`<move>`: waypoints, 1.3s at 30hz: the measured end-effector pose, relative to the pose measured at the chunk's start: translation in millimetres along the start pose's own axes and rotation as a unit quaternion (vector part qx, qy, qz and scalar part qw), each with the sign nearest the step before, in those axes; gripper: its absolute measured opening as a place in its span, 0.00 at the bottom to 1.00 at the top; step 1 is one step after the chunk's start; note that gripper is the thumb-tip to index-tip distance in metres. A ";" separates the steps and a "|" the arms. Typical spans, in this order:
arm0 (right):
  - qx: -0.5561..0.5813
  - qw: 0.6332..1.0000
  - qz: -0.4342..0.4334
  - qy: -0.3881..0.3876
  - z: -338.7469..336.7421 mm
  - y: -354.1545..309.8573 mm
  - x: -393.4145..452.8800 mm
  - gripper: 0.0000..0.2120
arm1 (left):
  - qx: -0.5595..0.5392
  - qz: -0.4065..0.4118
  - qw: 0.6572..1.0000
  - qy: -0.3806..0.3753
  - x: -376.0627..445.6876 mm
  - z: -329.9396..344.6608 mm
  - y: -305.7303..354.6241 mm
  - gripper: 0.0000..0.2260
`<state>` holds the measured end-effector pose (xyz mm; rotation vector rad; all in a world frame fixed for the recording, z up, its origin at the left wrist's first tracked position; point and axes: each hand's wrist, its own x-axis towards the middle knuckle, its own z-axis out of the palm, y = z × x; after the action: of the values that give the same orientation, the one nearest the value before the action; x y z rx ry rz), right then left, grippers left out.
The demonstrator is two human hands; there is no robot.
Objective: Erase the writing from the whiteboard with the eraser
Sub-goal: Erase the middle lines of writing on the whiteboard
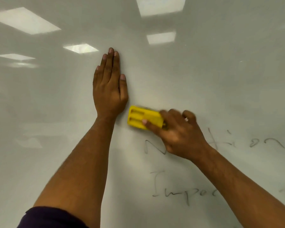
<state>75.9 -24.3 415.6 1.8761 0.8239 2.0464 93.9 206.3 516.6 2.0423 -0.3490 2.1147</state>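
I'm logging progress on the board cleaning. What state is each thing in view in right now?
Whiteboard: upper part clean, lower right still written on.
Upper line of writing: intact, partly hidden by the right hand.
Lower line of writing: untouched, partly hidden by the forearm.
Yellow eraser: held against the board, above the writing.
Right hand: gripping the eraser.
Left hand: flat on the board, empty.

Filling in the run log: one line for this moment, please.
left hand: flat on whiteboard | right hand: holding eraser on board | writing: remains below
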 end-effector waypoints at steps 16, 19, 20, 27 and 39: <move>0.017 0.984 0.172 0.040 -0.6 4.9 -2.6 0.25 | 0.027 -0.071 0.997 -0.007 -59.7 1.8 7.5 0.27; -0.012 0.991 0.134 0.025 -6.0 4.2 -22.6 0.26 | 0.033 -0.076 0.996 -0.021 -83.3 0.1 8.2 0.27; -0.011 0.973 0.227 0.044 -6.2 8.9 -25.5 0.24 | 0.033 -0.077 0.996 -0.025 -90.9 -0.4 8.3 0.27; -0.009 0.991 0.132 0.018 -7.4 -5.8 -42.4 0.25 | 0.045 -0.069 0.996 -0.037 -109.7 0.3 4.0 0.27; 0.036 0.977 0.209 -0.012 -3.6 -55.3 -71.2 0.28 | 0.059 -0.041 0.996 -0.052 -117.5 -3.2 -1.7 0.27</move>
<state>72.0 -18.5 325.6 2.2671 0.5362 2.2452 96.0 212.7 399.2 2.1971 -0.1540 2.0310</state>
